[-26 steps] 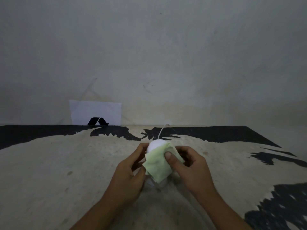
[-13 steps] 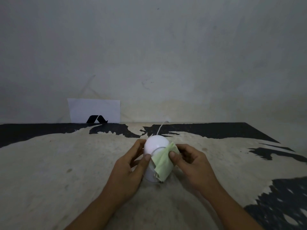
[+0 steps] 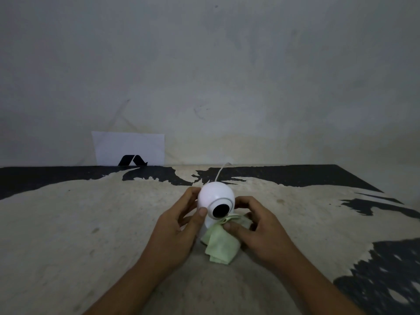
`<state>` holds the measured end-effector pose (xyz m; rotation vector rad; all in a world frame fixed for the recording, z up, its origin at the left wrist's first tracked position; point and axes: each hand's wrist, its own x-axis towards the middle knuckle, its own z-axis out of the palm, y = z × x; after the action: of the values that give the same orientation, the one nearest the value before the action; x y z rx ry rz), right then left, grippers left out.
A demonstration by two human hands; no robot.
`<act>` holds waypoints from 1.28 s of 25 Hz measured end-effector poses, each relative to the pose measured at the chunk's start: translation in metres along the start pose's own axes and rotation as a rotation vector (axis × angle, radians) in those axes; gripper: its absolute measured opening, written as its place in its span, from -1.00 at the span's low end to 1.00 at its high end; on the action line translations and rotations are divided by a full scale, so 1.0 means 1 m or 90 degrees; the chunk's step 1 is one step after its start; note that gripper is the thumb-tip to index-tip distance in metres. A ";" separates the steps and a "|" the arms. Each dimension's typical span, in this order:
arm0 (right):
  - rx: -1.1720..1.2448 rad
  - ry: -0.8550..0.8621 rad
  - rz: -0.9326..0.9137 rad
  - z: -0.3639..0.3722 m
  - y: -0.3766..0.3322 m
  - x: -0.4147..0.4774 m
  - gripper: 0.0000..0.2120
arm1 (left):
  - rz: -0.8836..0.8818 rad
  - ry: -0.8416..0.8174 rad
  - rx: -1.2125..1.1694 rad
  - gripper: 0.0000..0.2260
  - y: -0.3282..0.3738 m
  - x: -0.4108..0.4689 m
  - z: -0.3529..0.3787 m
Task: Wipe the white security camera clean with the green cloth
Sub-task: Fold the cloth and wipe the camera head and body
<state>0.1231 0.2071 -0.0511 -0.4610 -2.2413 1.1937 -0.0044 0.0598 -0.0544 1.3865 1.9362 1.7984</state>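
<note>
Worn table (image 3: 68, 223) — right hand (image 3: 261, 233) pinching green cloth (image 3: 221, 245)

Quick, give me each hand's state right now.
Left hand: closed on the white security camera, steadying it.
Right hand: pinching the green cloth.

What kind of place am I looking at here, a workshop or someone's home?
Hard to say; likely a plain indoor room. A bare stained wall, a worn black-and-beige tabletop and a white card with a logo propped against the wall suggest a staged recording spot.
</note>
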 end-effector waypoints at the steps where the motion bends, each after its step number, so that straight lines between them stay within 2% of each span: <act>1: -0.005 0.012 0.002 0.006 -0.002 -0.001 -0.56 | -0.001 0.001 -0.004 -0.67 0.000 0.000 0.000; 4: -0.005 0.039 -0.002 0.029 -0.007 -0.005 -0.37 | 0.000 0.007 -0.020 -0.70 0.001 0.001 0.000; 6: 0.000 0.039 0.004 0.024 -0.004 -0.001 -0.44 | 0.007 0.009 -0.017 -0.71 0.002 0.000 0.000; 10: 0.011 -0.041 -0.010 -0.006 0.008 0.003 -0.63 | -0.001 0.012 -0.017 -0.67 -0.001 0.000 -0.001; 13: 0.069 -0.013 -0.022 -0.003 0.013 0.005 -0.72 | -0.013 0.021 0.001 -0.61 -0.005 0.000 -0.001; 16: 0.091 0.009 -0.016 0.005 0.011 0.005 -0.65 | -0.020 0.013 0.000 -0.60 -0.006 0.001 -0.001; 19: 0.049 -0.016 -0.013 0.002 0.011 0.005 -0.55 | -0.014 0.005 -0.003 -0.63 -0.005 0.001 -0.001; 24: 0.076 -0.012 -0.036 -0.009 0.014 0.008 -0.80 | 0.003 0.007 0.010 -0.64 -0.002 0.000 0.001; 26: 0.080 -0.006 -0.031 -0.006 0.012 0.008 -0.84 | 0.000 0.004 0.013 -0.61 -0.002 -0.001 0.001; 28: 0.073 -0.005 -0.019 -0.003 0.011 0.007 -0.80 | -0.006 0.009 0.009 -0.60 -0.003 -0.001 0.000; 32: 0.042 -0.051 -0.007 0.000 0.011 0.005 -0.53 | 0.007 0.004 0.000 -0.65 -0.001 -0.001 0.001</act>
<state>0.1192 0.2158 -0.0588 -0.3808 -2.2599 1.2977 -0.0034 0.0597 -0.0557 1.3948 1.9354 1.8102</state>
